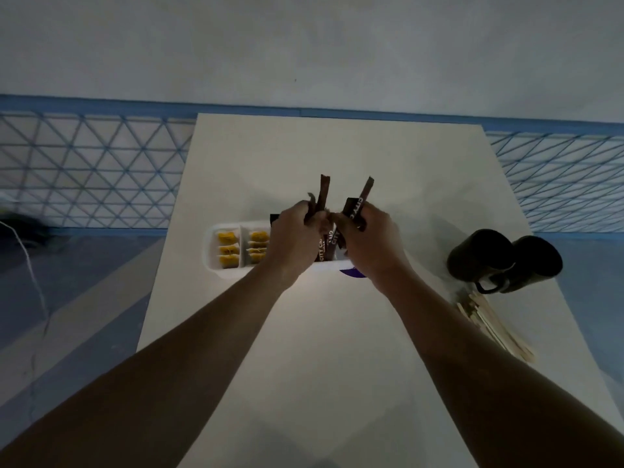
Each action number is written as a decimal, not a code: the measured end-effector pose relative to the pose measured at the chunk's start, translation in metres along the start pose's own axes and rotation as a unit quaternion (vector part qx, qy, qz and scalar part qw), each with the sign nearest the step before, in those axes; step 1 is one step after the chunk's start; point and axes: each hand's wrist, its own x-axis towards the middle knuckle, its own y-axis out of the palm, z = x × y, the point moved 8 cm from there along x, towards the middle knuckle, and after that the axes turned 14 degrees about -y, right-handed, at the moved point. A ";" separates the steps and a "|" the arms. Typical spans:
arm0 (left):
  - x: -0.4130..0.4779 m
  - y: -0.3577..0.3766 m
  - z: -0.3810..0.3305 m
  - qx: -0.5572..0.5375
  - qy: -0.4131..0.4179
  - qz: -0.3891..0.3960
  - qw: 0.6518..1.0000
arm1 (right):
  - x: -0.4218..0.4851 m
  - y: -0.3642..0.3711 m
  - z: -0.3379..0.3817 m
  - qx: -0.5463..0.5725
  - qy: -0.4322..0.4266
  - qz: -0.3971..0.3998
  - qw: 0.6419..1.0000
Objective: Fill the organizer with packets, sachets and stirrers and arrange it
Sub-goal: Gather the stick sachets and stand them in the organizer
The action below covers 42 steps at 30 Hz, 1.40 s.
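A white organizer (211,251) sits mid-table; its two left compartments hold yellow packets (228,248). Both hands hover over its right part and hide it. My left hand (293,238) grips a few brown stick sachets (323,192) that poke up past its fingers. My right hand (368,238) grips more brown sachets (365,192), one printed "CITY". More brown sachets (325,248) stand in the organizer between my hands. Wooden stirrers (493,324) lie in a loose pile near the table's right edge.
Two dark mugs (483,257) lie on their sides at the right of the white table (320,349), just beyond the stirrers. A purple thing (351,273) peeks out under my right wrist. Blue-patterned floor surrounds the table; a cable (32,265) runs at left.
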 end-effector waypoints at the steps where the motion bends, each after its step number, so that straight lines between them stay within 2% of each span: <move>1: 0.001 -0.002 0.002 -0.014 0.007 -0.010 1.000 | 0.004 0.003 0.002 -0.005 -0.009 0.003 1.000; 8: 0.007 0.000 0.025 -0.026 0.037 -0.058 0.997 | 0.012 0.019 0.002 -0.030 -0.046 0.040 0.998; 16: 0.007 0.000 0.027 0.066 0.082 -0.087 0.991 | 0.010 0.039 -0.014 -0.108 -0.046 0.120 0.986; 20: 0.008 -0.002 0.024 0.098 0.088 -0.092 0.987 | 0.012 0.037 -0.017 -0.122 -0.038 0.114 0.985; 24: 0.011 -0.003 0.021 0.127 0.090 -0.088 0.984 | 0.013 0.034 -0.016 -0.089 -0.040 0.105 0.990; 29: 0.009 -0.009 0.018 0.131 0.105 -0.098 0.981 | 0.012 0.029 -0.013 -0.043 -0.058 0.057 0.996; 34: 0.004 -0.018 0.014 0.101 0.124 -0.132 0.978 | 0.011 0.024 -0.014 0.009 -0.032 0.020 0.999; 42: 0.008 -0.018 0.016 0.113 0.104 -0.147 0.977 | 0.010 0.026 -0.018 -0.027 -0.046 0.021 0.998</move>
